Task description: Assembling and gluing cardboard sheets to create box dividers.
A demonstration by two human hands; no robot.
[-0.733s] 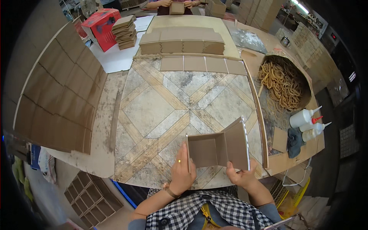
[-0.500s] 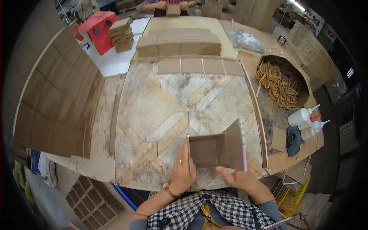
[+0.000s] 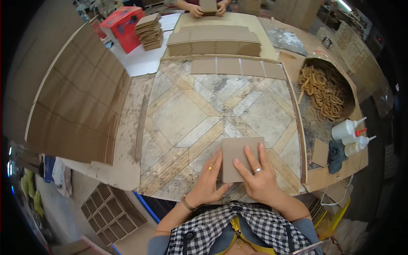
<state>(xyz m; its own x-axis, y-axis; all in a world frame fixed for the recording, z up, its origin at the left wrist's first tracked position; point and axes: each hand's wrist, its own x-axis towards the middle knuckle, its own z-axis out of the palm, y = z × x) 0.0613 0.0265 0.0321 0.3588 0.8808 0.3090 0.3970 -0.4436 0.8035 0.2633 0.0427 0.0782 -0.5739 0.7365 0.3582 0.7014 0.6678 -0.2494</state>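
A small brown cardboard box (image 3: 233, 163) stands near the front of the patterned table top (image 3: 170, 117), a flat panel now facing up. Against its left side rest the straight fingers of my left hand (image 3: 206, 180), its thumb at the near edge, so the hand grips that side. My right hand (image 3: 260, 180) lies on the upper panel and right edge with its fingers spread. The box's inside and far sides are hidden.
Cardboard strips (image 3: 214, 47) are stacked beyond four-sided flat pieces (image 3: 229, 66). To the right are a bag of rubber bands (image 3: 325, 91), glue bottles (image 3: 345, 129) and a dark cloth (image 3: 335, 156). Tall cardboard partitions (image 3: 74, 102) stand left. Across the table, a person's hands (image 3: 208, 9) hold cardboard.
The box's open side faced up before; a flat panel now covers it. My right hand has moved from the near right corner onto that panel. The whole view has shifted slightly.
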